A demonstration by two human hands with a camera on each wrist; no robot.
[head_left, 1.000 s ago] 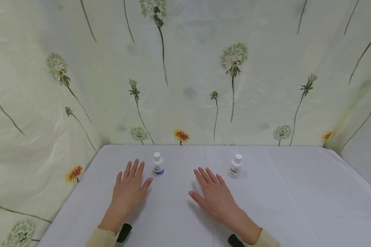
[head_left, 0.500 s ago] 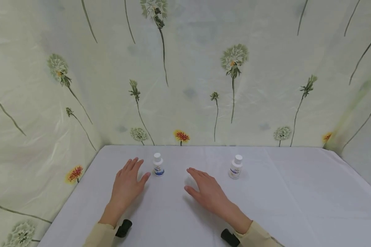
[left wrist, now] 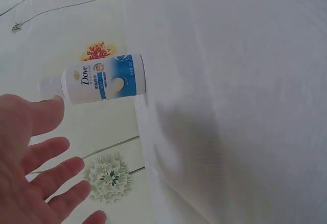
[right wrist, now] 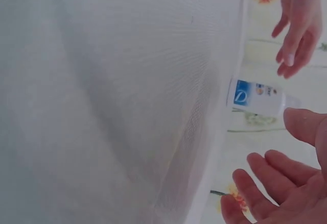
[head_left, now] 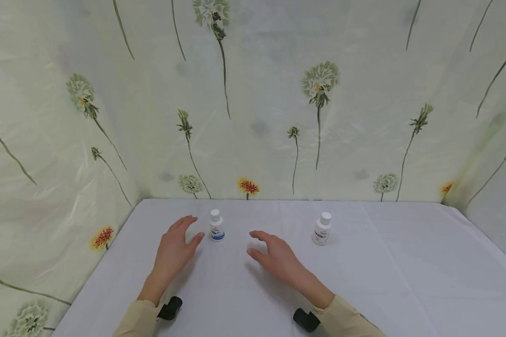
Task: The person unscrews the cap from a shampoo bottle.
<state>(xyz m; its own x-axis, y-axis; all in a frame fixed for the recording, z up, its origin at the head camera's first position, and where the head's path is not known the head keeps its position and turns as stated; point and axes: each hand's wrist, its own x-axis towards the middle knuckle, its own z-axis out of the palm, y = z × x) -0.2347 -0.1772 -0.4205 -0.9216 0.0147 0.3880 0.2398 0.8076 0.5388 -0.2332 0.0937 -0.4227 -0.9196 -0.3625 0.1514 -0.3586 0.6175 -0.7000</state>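
Two small white bottles stand upright on the white tablecloth. The left bottle (head_left: 217, 227) has a blue patch low on its label, and the word Dove shows on it in the left wrist view (left wrist: 104, 78). My left hand (head_left: 173, 250) hovers just left of that bottle, thumb and fingers spread apart and holding nothing. To the bottle's right, a wider gap away, is my right hand (head_left: 280, 260), fingers loosely bent, thumb apart, with nothing in it. The right bottle (head_left: 322, 229) stands beyond my right hand, off to its right.
The white-covered table (head_left: 405, 262) ends at a back wall hung with dandelion-print sheeting (head_left: 261, 93). The same sheeting rises along the left and right sides. A black wrist camera (head_left: 170, 309) sits under the left wrist, another black camera (head_left: 306, 320) under the right.
My right hand has moved left, away from the right bottle, turning its palm inward. My left hand has also turned its palm toward the left bottle. Both bottles stand where they were.
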